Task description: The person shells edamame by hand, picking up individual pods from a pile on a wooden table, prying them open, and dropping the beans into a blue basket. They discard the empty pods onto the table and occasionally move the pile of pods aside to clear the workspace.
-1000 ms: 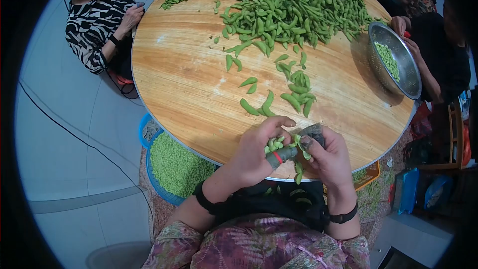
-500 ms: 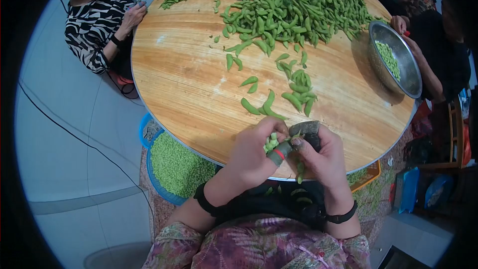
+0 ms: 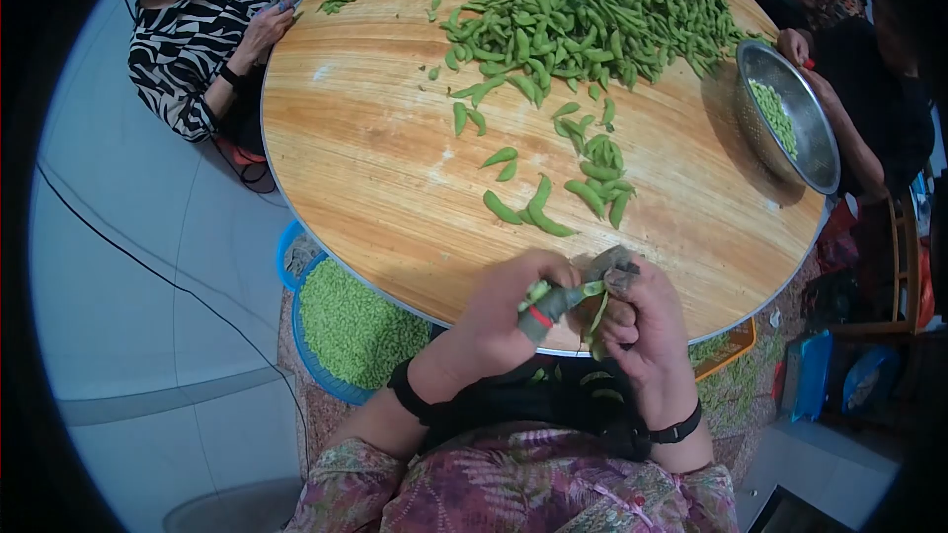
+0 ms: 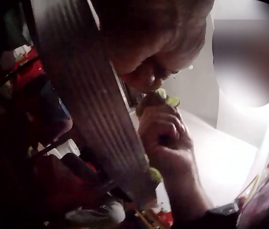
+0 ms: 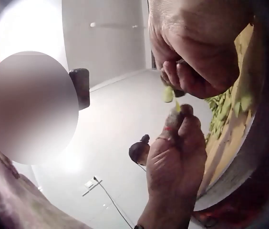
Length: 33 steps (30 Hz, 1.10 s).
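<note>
Over the table's near edge, my left hand (image 3: 494, 314) curls around several shelled edamame beans (image 3: 536, 291). Its thumb wears a grey wrap with a red band (image 3: 541, 316) and points at the other hand. My right hand (image 3: 654, 324), with grey wrapping on its fingertips, pinches an edamame pod (image 3: 597, 316) that hangs down between the hands. In the right wrist view, a pale green piece (image 5: 168, 94) shows at the right fingertips, just above the left thumb. Curled fingers partly hide the beans in the left hand.
Loose edamame pods (image 3: 597, 173) lie on the round wooden table (image 3: 365, 168), before a large pod heap (image 3: 592, 10). A blue basin (image 3: 303, 350) of shelled beans stands below left; an orange crate (image 3: 731, 350) is below right. Two people sit across, one beside a metal colander (image 3: 825, 153).
The right fingers have curled further in, and the pod now hangs lower between the hands. The left thumb has come up against it, covering more of the beans. Table pods stay put.
</note>
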Available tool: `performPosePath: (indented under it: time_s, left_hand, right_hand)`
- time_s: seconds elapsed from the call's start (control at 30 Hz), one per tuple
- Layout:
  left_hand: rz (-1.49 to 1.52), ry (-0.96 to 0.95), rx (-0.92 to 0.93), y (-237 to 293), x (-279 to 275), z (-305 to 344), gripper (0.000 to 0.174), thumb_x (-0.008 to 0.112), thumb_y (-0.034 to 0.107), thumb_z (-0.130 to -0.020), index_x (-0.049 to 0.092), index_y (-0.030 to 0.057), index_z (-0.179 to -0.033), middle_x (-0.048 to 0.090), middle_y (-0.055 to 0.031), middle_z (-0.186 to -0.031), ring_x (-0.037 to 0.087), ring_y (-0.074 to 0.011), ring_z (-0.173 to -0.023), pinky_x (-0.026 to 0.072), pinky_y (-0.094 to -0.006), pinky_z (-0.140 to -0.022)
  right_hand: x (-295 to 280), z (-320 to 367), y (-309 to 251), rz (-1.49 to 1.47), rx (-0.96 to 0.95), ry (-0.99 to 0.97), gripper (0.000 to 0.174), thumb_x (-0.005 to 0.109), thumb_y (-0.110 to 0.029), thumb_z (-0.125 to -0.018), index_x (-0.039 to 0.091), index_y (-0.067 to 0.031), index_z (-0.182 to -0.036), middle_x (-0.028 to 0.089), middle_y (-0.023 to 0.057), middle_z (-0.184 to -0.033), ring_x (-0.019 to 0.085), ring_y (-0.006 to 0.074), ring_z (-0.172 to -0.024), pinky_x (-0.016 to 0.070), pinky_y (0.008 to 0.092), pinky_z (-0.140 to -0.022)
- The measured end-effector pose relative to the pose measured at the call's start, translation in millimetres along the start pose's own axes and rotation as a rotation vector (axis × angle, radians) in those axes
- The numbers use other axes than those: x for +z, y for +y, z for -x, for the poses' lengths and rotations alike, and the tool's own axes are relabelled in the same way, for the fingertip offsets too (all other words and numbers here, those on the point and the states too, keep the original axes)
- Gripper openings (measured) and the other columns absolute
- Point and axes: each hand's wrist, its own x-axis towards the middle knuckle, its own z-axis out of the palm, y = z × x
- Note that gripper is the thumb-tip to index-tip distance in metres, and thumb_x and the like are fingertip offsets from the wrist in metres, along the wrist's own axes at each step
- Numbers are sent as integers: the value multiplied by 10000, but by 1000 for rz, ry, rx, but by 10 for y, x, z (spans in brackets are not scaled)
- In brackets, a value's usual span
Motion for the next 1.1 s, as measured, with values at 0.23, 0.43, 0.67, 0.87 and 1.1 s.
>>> performPosePath:
  time_s: [0.23,0.43,0.67,0.87,1.1]
  left_hand:
    - [658,267,-624,46,-290,11,196,457,17,-849,493,30,-1042,550,-59,-816,473,-76,-641,360,-165,-529]
    - [338,231,-562,69,-230,9,212,559,10,-812,581,32,-1021,553,-23,-764,507,-82,-663,403,-200,-570]
    - [-169,35,-168,131,-23,4,341,619,20,-762,586,79,-1096,559,-87,-765,572,-192,-700,454,-287,-615]
    - [412,117,-405,187,31,-72,230,590,-23,-767,605,17,-993,605,-45,-842,564,-116,-732,448,-257,-619]
    - [920,304,-588,53,109,-6,137,619,-15,-750,608,4,-885,623,-91,-871,518,-66,-669,371,-182,-545]
  right_hand:
    - [-28,-86,-390,1217,-357,-467,143,640,-142,-753,565,-21,-766,560,74,-562,542,204,-474,415,320,-457]
    - [137,-415,22,1936,-769,155,161,627,-141,-746,555,-34,-842,579,148,-620,570,326,-557,433,391,-478]
    - [50,-105,-148,635,-23,-65,109,587,-130,-839,570,-22,-847,475,-23,-553,415,32,-471,324,204,-413]
    - [-10,58,-105,664,-128,-52,133,541,-174,-885,553,-42,-866,468,-39,-572,372,17,-458,273,174,-403]
    - [-40,162,-137,532,-9,-226,227,401,-223,-951,526,-37,-914,518,-15,-723,415,28,-580,309,166,-472]
